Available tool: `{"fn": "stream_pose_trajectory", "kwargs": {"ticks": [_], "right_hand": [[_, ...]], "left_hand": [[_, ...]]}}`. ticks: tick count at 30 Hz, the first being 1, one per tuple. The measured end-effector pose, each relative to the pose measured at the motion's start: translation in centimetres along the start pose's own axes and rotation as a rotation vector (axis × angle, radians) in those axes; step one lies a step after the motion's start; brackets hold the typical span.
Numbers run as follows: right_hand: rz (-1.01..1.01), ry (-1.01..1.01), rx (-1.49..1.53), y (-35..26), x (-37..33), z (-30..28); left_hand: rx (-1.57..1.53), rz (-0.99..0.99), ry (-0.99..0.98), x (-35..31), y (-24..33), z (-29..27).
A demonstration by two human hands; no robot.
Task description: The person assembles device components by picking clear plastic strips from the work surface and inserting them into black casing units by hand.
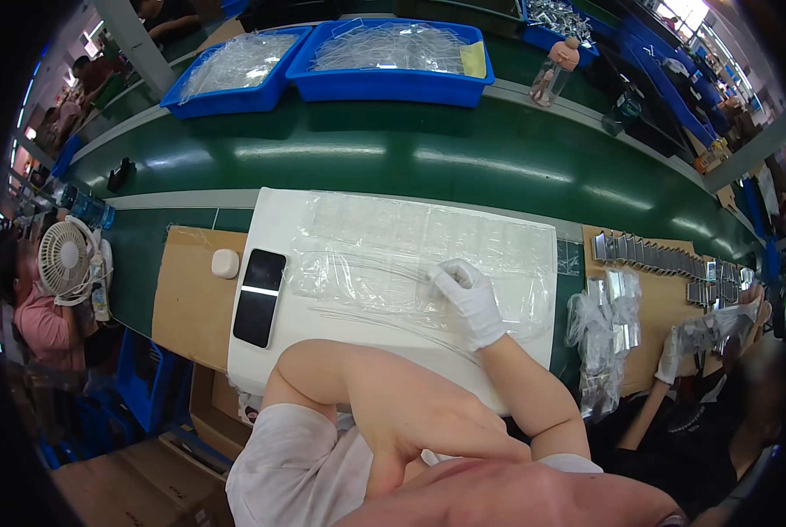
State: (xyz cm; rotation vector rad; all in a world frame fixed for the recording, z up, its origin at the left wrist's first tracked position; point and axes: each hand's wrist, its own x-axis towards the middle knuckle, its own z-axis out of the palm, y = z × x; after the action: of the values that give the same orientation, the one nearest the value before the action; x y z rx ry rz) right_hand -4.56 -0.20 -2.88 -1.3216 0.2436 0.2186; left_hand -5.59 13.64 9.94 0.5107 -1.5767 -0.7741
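My right hand [466,297], in a white glove, is over a clear plastic sheet of film [349,220] on a white board [270,220]. Its fingers are curled and pinched together at the ends of thin whitish strands [366,263], which run leftward across the film. More such strands [375,321] lie nearer to me on the board. My left arm is bent across my body, and my left hand [463,423] is drawn in close to me, its fingers hidden. A black phone [259,309] lies on the board's left side, beside a small white case [225,263].
Two blue bins [393,90] of clear pieces stand at the back, with a bottle [555,75] to their right. Silvery metal parts [648,253] and bagged parts [599,351] lie on cardboard at right, where a co-worker's gloved hand [670,356] reaches. A white fan [65,255] stands left.
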Motion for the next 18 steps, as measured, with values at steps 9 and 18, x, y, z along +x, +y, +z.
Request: {"fn": "stream_pose_trajectory", "kwargs": {"ticks": [9,18], "right_hand": [[-0.07,0.007,-0.144,-0.3,-0.5,-0.7],[-0.111,-0.025,-0.041,1.6,1.0,-1.2]], "left_hand": [[-0.128,0.523,-0.539,3.3,1.3,0.1],[-0.688,1.743,-1.103,6.4,-0.4,8.9]]}}
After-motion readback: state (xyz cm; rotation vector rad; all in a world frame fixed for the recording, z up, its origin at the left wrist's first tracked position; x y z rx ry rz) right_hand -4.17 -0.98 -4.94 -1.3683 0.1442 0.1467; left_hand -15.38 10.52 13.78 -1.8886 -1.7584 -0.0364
